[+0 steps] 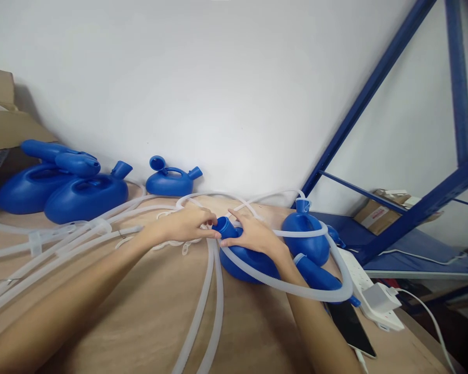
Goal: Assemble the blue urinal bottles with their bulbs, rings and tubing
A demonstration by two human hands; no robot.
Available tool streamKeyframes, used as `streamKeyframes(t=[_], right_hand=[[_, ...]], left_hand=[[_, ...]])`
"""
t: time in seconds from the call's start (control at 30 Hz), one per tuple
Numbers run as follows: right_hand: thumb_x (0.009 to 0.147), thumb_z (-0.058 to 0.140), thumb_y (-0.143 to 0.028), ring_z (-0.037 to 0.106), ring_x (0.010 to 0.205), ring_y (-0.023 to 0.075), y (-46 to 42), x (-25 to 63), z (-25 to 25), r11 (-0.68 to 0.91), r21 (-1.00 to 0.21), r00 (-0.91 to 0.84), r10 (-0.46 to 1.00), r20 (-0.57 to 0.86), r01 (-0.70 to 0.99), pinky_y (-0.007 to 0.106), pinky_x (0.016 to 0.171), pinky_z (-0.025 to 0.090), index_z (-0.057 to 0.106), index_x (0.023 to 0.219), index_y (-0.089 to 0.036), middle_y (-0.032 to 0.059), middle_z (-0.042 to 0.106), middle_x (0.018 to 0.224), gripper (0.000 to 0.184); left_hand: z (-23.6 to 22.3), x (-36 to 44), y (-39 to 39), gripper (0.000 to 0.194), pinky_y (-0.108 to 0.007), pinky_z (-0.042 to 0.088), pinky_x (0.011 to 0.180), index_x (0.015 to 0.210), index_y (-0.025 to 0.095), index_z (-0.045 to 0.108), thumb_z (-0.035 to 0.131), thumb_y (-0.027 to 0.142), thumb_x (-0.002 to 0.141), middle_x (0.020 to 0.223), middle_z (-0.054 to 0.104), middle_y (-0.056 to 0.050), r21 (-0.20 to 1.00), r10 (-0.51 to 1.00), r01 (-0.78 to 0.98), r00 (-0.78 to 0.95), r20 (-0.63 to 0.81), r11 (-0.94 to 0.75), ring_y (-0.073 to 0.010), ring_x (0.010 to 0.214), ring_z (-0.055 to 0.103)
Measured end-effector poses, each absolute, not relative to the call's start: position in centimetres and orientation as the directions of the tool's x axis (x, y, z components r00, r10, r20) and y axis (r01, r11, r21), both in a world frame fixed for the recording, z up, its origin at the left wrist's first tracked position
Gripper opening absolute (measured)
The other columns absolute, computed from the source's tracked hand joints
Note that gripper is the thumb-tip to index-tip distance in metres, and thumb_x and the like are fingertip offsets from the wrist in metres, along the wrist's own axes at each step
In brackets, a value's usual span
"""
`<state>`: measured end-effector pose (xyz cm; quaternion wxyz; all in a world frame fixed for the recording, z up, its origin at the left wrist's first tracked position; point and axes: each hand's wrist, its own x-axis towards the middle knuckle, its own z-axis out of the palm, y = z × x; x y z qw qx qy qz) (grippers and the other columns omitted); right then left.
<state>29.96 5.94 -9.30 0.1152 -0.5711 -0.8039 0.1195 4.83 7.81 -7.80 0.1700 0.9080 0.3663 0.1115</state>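
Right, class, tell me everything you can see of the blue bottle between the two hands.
The blue bottle looks like smooth, rigid plastic, with a rounded body and a short, wide neck. Its mouth is open, tilted up and toward picture-left. It sits on the wooden table. The left hand's fingertips are at the rim; the right hand holds the neck, hiding the top. A whitish hose crosses before the body; whether they touch is unclear.

Right hand (255,235) partly hides blue bottle (258,261); left edge crops box (11,127).
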Motion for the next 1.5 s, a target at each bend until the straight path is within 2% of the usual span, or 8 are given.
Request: streamKeyframes(t=[0.27,0.47,0.67,0.77,1.07,1.2,1.33,1.5], right_hand=[[0.083,0.078,-0.057,0.064,0.127,0.0294,8.1,34.8,-9.3,0.404,-0.616,-0.486,0.873,0.038,0.677,0.047,0.105,0.054,0.040,0.161,-0.025,0.0131,0.065,0.139,0.093],[0.098,0.056,-0.047,0.070,0.106,0.0275,8.2,38.1,-7.7,0.451,-0.513,-0.443,0.884,0.147,0.731,0.047,0.101,0.055,0.066,0.139,-0.024,0.0090,0.075,0.122,0.048],[0.105,0.040,-0.044,0.066,0.123,0.0327,7.1,40.1,-5.5,0.340,-0.316,-0.043,0.738,0.674,0.886,0.051,0.109,0.048,0.071,0.128,-0.022,0.0129,0.074,0.129,0.044],[0.106,0.040,-0.045,0.065,0.121,0.0329,7.2,40.9,-5.6,0.325,-0.261,-0.044,0.699,0.714,0.909,0.051,0.108,0.048,0.072,0.125,-0.024,0.0123,0.075,0.125,0.043],[0.097,0.054,-0.039,0.060,0.112,0.0313,8.5,41.3,-7.8,0.460,-0.199,-0.321,0.814,0.483,0.866,0.049,0.103,0.050,0.074,0.103,-0.025,0.0111,0.067,0.109,0.025],[0.091,0.062,-0.047,0.068,0.086,0.0267,6.7,42.4,-6.3,0.233,-0.231,-0.185,0.959,0.213,0.945,0.042,0.081,0.054,0.071,0.088,-0.024,0.0069,0.072,0.089,0.024],[0.069,0.085,-0.050,0.075,0.089,0.0307,5.6,45.1,-6.1,-0.101,-0.258,0.045,0.975,-0.216,0.961,0.041,0.078,0.059,0.075,0.101,-0.024,0.0101,0.079,0.097,0.043],[0.044,0.096,-0.042,0.076,0.067,0.0308,6.4,47.1,-8.6,-0.232,-0.233,0.120,0.902,-0.414,0.944,0.040,0.056,0.060,0.077,0.097,-0.026,0.0068,0.077,0.077,0.059]], left_hand=[[-9.9,6.9,7.1,0.040,-0.035,0.048,0.088,0.083,0.017,0.072,0.050,0.044,0.104,0.139,0.056,-0.013,0.404,0.596,0.476,0.762,0.254,-0.781,-0.0225,0.094,0.068],[-10.0,7.2,7.5,0.032,-0.033,0.049,0.088,0.073,0.018,0.063,0.059,0.038,0.098,0.127,0.066,-0.011,0.469,0.596,0.434,0.751,0.285,-0.770,-0.0233,0.099,0.068],[-10.4,6.8,8.5,0.022,-0.036,0.050,0.096,0.098,0.018,0.069,0.055,0.035,0.101,0.140,0.064,-0.013,0.413,0.625,0.490,0.716,0.311,-0.767,-0.0265,0.112,0.067],[-11.3,6.8,9.4,0.026,-0.039,0.050,0.101,0.106,0.019,0.071,0.051,0.037,0.104,0.136,0.067,-0.013,0.383,0.634,0.510,0.678,0.372,-0.770,-0.0273,0.117,0.066],[-12.7,7.1,11.7,0.021,-0.035,0.051,0.089,0.101,0.018,0.070,0.054,0.032,0.102,0.117,0.073,-0.011,0.339,0.713,0.636,0.537,0.451,-0.693,-0.0261,0.105,0.069],[-12.8,7.3,11.7,0.023,-0.033,0.050,0.083,0.099,0.018,0.070,0.054,0.035,0.102,0.112,0.074,-0.011,0.337,0.743,0.678,0.493,0.452,-0.654,-0.0256,0.100,0.069],[-12.6,7.5,11.5,0.025,-0.033,0.049,0.081,0.099,0.019,0.072,0.056,0.037,0.101,0.108,0.076,-0.011,0.328,0.764,0.706,0.477,0.434,-0.627,-0.0262,0.097,0.070],[-11.6,7.3,10.7,0.028,-0.033,0.048,0.078,0.105,0.019,0.076,0.059,0.040,0.098,0.104,0.079,-0.010,0.320,0.786,0.731,0.472,0.400,-0.602,-0.0279,0.094,0.071]])
